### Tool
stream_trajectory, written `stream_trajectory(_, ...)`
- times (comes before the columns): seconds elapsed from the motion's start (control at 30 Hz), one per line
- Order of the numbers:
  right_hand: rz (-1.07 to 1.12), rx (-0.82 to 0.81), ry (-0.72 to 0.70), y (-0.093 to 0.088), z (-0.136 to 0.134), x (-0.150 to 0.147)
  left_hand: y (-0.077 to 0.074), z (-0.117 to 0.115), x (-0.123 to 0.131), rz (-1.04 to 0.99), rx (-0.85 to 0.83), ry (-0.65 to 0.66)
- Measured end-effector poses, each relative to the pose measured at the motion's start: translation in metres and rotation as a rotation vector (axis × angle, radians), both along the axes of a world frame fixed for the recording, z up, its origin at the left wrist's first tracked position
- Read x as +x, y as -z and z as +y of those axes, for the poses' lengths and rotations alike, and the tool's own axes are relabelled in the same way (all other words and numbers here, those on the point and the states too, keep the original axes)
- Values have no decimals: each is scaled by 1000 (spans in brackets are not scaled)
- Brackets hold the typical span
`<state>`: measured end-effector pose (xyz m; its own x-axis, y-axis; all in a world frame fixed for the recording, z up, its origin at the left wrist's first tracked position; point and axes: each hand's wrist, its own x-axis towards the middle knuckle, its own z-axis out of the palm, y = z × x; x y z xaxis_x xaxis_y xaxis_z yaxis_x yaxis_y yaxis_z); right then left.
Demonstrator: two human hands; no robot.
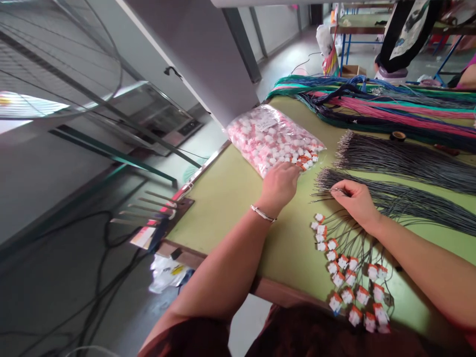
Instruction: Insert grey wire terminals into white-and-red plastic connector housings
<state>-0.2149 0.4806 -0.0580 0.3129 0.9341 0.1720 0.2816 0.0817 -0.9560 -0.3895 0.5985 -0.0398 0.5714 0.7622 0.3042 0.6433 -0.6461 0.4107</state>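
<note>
My left hand [281, 183] is at the near edge of a clear plastic bag [256, 126] filled with small white-and-orange connectors [307, 159]. Its fingers curl down among the connectors at the bag's mouth, so the fingertips are hidden. With thumb and forefinger pinched, my right hand [355, 201] grips a thin dark wire [338, 190] close to its end. That hand rests beside a bundle of dark wires [401, 193] with bare metal tips. Below it lie several wires fitted with white-and-orange connectors [349, 277], spread toward the table's front edge.
A second dark wire bundle [405, 156] lies farther back, with a roll of black tape [397, 136] on it. Long coloured cables [386, 106] run along the far side. A pronged metal rack [148, 210] juts from the left edge of the green table [219, 198].
</note>
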Motion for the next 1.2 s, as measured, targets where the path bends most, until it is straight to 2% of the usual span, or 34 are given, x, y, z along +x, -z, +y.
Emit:
stream_trajectory(0.07, 12, 2, -1, -2, -1, 0, 0, -4, 1, -294, -156, -39)
stream_trajectory(0.17, 16, -4, -5, -4, -2, 1, 1, -16, 6, -693, -705, -6)
stream_trajectory(0.23, -7, -9, -4, -6, -2, 2, 1, -25, 10, -849, -1064, 82)
stream_trajectory(0.27, -25, -9, 3, -6, -2, 2, 2, -28, 12, -892, -1188, 123)
stream_trajectory(0.33, -61, 1, 27, -6, -3, 2, 3, -33, 15, -930, -1330, 172)
stream_trajectory(0.4, -89, 15, 45, -7, -3, 2, 4, -34, 18, -932, -1378, 200)
stream_trajectory(0.53, -109, 46, 36, -8, -4, -2, 5, -36, 19, -950, -1367, 230)
stream_trajectory(0.73, -125, 45, 64, -8, -6, -3, 6, -38, 18, -950, -1406, 220)
stream_trajectory(1.0, -163, 47, 102, -5, -7, -1, 12, -36, 19, -960, -1351, 247)
stream_trajectory(1.2, -164, 67, 43, -4, -9, -4, 13, -37, 21, -969, -1409, 217)
